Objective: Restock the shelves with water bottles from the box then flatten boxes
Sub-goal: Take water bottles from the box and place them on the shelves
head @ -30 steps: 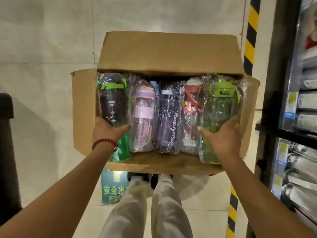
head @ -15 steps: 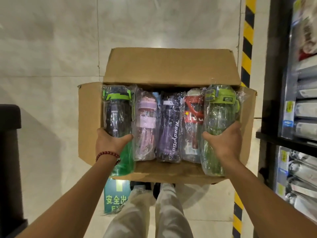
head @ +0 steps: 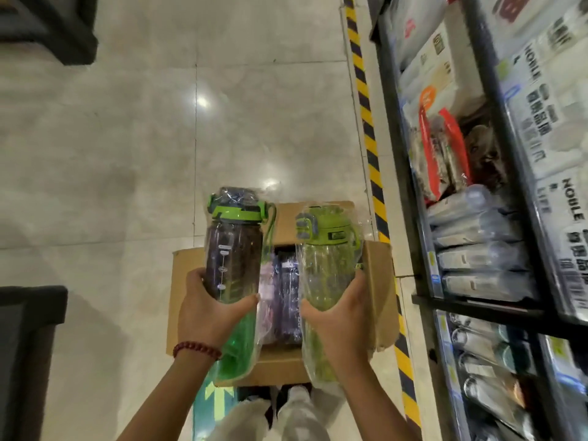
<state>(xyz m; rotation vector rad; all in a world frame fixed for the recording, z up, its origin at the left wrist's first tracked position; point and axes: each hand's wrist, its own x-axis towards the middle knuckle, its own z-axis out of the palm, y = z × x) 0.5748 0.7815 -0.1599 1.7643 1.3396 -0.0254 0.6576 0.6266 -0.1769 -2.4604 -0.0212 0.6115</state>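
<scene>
**Two bottles held up over the box**

The floor (head: 127, 154) is pale, shiny tile. It goes all around the cardboard box (head: 378, 281), which sits low in the middle with its flaps open.

Right of the box stands a tall dark shelf rack (head: 477, 303). It is full of wrapped packs, and some wrapped bottles lie in its lower part. Between the box and the rack runs a yellow and black stripe (head: 372, 160) on the floor.

Left of the box is a dark block (head: 28, 345); it is too dark to tell what it is.

Above the box, on its left side, is a dark bottle (head: 234, 249) with a green lid and a green bottom. It is in a clear bag. The left hand (head: 210, 310) wraps its fingers and thumb around the middle of it.

Above the right side of the box is a green bottle (head: 327, 272), also in a clear bag. The right hand (head: 340, 319) curls around its lower half.

Inside the box, between the two held bottles, lie a pink bottle (head: 265, 300) and a purple bottle (head: 289, 297).

A red bead bracelet (head: 195, 349) is on the left wrist.
</scene>
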